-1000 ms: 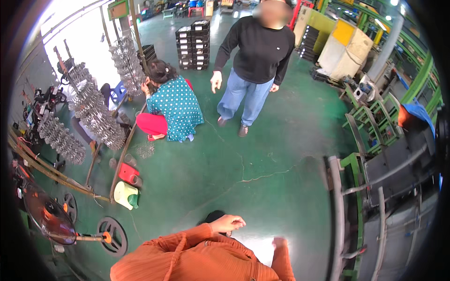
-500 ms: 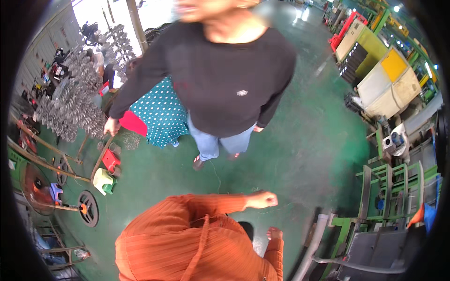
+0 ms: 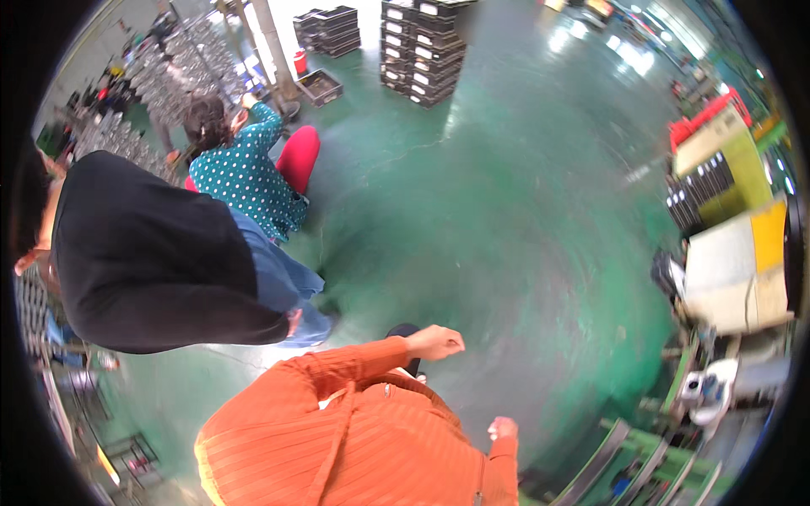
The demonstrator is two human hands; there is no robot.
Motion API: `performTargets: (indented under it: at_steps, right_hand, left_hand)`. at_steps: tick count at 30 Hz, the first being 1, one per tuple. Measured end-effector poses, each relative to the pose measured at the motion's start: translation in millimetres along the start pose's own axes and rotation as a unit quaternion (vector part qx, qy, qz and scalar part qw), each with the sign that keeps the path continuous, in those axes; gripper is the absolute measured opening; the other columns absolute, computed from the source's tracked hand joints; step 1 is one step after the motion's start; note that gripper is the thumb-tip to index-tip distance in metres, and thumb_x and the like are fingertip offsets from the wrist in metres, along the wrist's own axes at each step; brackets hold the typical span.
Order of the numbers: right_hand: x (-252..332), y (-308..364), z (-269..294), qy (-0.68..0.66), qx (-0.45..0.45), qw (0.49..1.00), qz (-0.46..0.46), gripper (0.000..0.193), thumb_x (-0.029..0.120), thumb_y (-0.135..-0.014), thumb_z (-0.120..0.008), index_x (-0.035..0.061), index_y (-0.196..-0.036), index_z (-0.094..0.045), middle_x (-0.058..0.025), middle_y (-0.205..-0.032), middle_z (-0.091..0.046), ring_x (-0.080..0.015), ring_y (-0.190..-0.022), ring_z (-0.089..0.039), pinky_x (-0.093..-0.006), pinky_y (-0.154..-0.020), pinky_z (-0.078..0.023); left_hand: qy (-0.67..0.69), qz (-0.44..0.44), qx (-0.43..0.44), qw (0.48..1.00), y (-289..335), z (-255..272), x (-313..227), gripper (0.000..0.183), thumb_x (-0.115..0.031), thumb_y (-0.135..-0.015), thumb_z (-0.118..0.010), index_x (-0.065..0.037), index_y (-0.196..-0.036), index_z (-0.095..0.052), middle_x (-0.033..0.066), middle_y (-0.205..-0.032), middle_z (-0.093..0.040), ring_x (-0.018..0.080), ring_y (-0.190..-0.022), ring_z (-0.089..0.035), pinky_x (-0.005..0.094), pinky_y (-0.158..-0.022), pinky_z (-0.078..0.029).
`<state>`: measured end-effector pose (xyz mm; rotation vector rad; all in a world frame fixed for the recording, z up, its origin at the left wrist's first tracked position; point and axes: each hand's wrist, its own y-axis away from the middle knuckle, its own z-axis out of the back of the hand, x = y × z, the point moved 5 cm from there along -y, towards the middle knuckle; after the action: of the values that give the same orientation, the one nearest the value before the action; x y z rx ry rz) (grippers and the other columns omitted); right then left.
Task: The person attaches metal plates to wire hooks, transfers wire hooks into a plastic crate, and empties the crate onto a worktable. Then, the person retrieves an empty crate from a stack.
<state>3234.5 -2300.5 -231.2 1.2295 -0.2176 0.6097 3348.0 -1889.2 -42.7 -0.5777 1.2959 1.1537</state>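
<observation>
My left hand [image 3: 435, 342] reaches across in front of my orange ribbed sweater [image 3: 337, 438], its fingers curled in a loose fist with nothing visible in them. Lower and to the right, my right hand [image 3: 504, 427] is also curled closed at the end of its orange sleeve, and no object shows in it. Neither hand touches anything around it. The green floor [image 3: 506, 278] lies beyond both. At my left stands a person in a black top [image 3: 160, 261] and blue jeans, apart from my hands.
A person in a teal dotted top [image 3: 245, 181] sits low at the left, near silvery piled parts [image 3: 186, 63]. Stacked black crates [image 3: 422, 55] stand ahead, beside a black tray [image 3: 321, 87]. Pale panels [image 3: 730, 278] and green metal frames [image 3: 616, 464] line the right side.
The person in black has gone from straight ahead to my left side. The view has shifted, bringing the crates into sight. Both my hands stay curled.
</observation>
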Motion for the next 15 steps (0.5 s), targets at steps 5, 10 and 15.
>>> performTargets:
  at_steps: [5,10,15]
  right_hand:
    - [296,-146,110,0.035,-0.073,0.988,0.134,0.011,0.001,-0.080,-0.049,0.0058,-0.088,-0.055,-0.0053,-0.066,-0.055,-0.0121,-0.048,-0.052,-0.0239,-0.034,-0.034]
    - [465,-273,102,0.006,-0.046,0.983,0.179,0.013,0.002,-0.079,-0.054,0.0084,-0.090,-0.056,-0.0019,-0.067,-0.056,-0.0118,-0.054,-0.056,-0.0265,-0.039,-0.043]
    - [454,-346,77,-0.024,0.089,0.989,0.115,0.010,0.000,-0.079,-0.044,0.0027,-0.075,-0.052,-0.0053,-0.062,-0.053,-0.0157,-0.047,-0.048,-0.0290,-0.039,-0.038]
  left_hand:
    - [0.084,0.126,-0.165,0.975,-116,92,12,0.022,-0.020,-0.084,-0.047,-0.007,-0.096,-0.061,0.0078,-0.090,-0.064,0.0210,-0.079,-0.060,0.0310,-0.072,-0.047]
    - [0.286,0.184,-0.198,0.919,-303,156,26,0.031,-0.028,-0.089,-0.040,-0.004,-0.090,-0.059,0.0038,-0.079,-0.060,0.0131,-0.071,-0.057,0.0273,-0.065,-0.047]
    - [0.149,0.019,-0.094,0.984,-530,242,-139,0.040,-0.037,-0.090,-0.039,-0.003,-0.085,-0.061,0.0080,-0.081,-0.061,0.0198,-0.079,-0.058,0.0355,-0.072,-0.046]
